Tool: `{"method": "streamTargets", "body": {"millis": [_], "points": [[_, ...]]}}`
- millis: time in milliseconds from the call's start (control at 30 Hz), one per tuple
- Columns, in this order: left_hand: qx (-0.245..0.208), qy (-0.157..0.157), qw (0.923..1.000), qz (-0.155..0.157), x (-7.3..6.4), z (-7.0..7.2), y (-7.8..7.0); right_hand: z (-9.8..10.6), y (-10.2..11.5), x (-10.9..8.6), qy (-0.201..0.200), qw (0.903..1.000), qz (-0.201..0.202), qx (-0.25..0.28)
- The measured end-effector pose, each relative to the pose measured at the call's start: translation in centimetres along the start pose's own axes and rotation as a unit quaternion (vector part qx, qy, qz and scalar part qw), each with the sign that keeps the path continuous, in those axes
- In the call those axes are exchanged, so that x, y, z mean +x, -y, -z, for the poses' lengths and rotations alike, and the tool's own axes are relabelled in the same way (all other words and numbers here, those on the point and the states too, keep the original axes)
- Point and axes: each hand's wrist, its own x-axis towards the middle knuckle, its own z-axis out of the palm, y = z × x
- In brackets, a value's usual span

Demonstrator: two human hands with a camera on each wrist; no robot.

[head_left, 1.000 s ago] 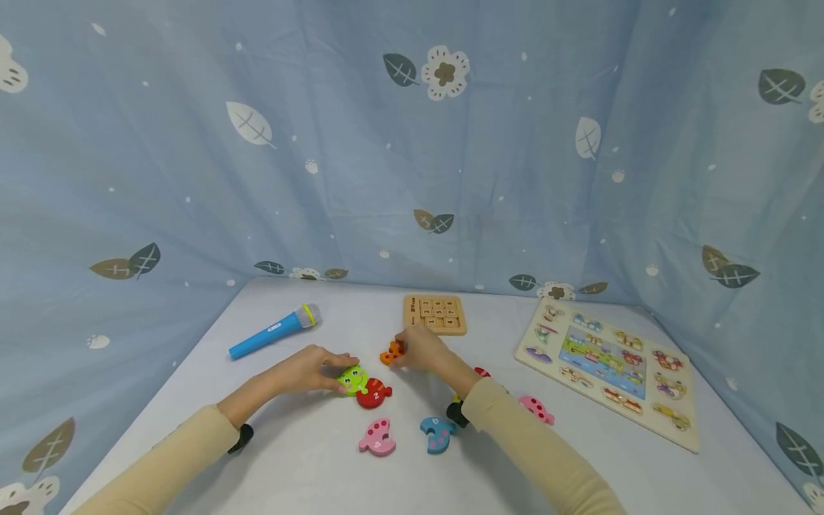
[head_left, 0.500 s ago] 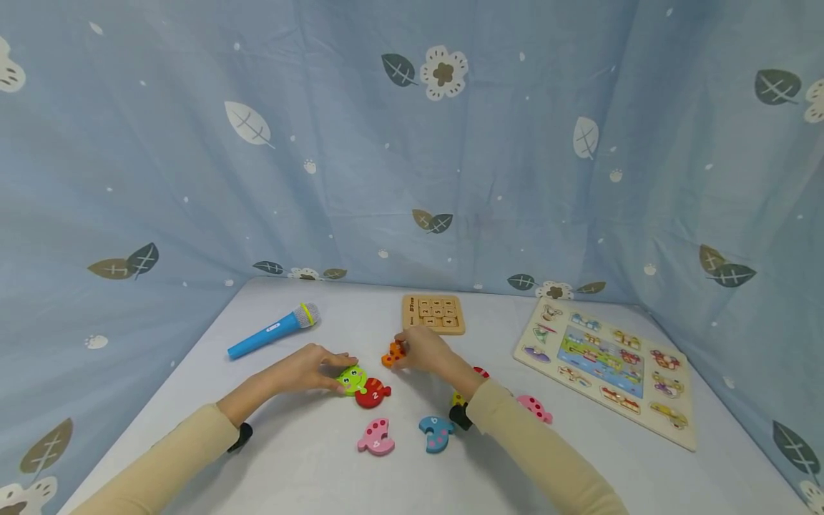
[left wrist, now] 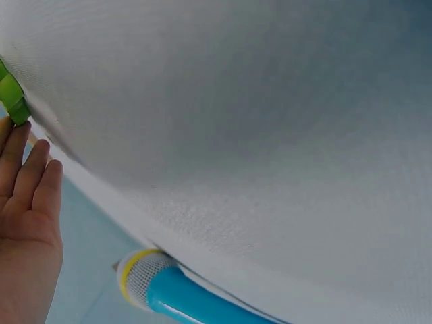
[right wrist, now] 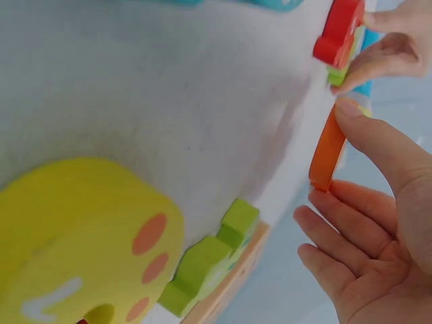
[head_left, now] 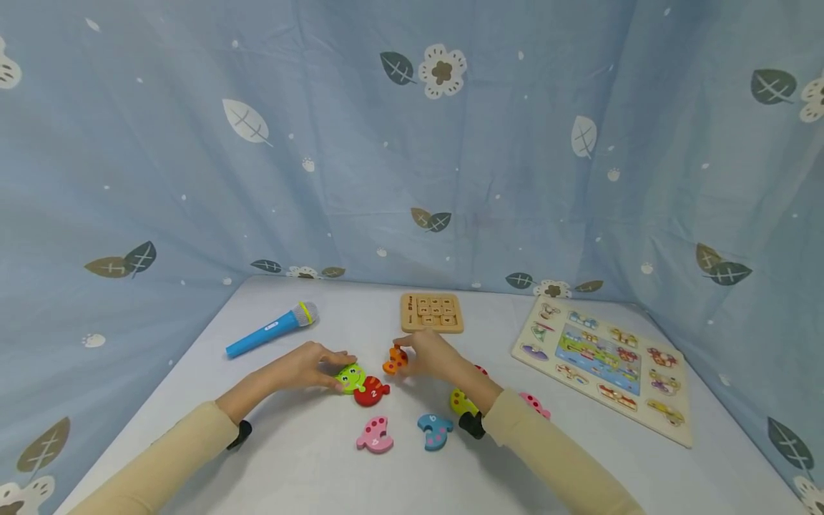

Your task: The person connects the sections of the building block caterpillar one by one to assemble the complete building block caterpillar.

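My left hand (head_left: 307, 366) holds a smiling green caterpillar-head puzzle piece (head_left: 351, 378) between thumb and index finger on the table. A red piece marked 2 (head_left: 370, 393) fits against its right side. Just right of that, the thumb and index finger of my right hand (head_left: 433, 355) pinch a spotted orange puzzle piece (head_left: 395, 360). In the right wrist view the orange piece (right wrist: 329, 150) is edge-on, its other fingers spread below. Nearer me lie a pink piece marked 4 (head_left: 375, 435) and a blue piece marked 6 (head_left: 435, 431).
A yellow piece (head_left: 461, 402) lies by my right wrist, a pink one (head_left: 534, 404) beyond the sleeve. At the back are a blue toy microphone (head_left: 267, 336) and a wooden number-tile board (head_left: 431, 312). A picture puzzle board (head_left: 571, 383) lies at the right.
My right hand has shifted slightly right and nearer me, turning the orange piece more upright in the head view. The left hand stays on the green head.
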Motion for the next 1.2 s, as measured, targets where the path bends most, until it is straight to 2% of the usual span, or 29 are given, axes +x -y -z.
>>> {"method": "streamTargets", "body": {"millis": [167,433,633,933,1200], "points": [[-0.004,0.003,1.0000,-0.001,0.1,0.0,0.0,0.0,0.3,-0.7,0.008,0.9996,0.024,0.015],[0.000,0.010,0.9999,-0.005,0.4,0.2,0.1,-0.1,0.8,-1.6,0.028,0.9984,0.028,0.039],[-0.001,0.017,0.9998,-0.006,0.5,0.3,0.0,-0.3,0.9,-2.3,0.045,0.9966,0.052,0.045],[0.002,0.026,0.9996,-0.008,0.6,0.5,0.0,-0.7,1.1,-2.5,0.053,0.9943,0.088,0.029],[-0.004,0.037,0.9993,0.001,0.9,0.6,-0.1,-0.8,1.1,-2.4,0.061,0.9927,0.101,0.026]]}}
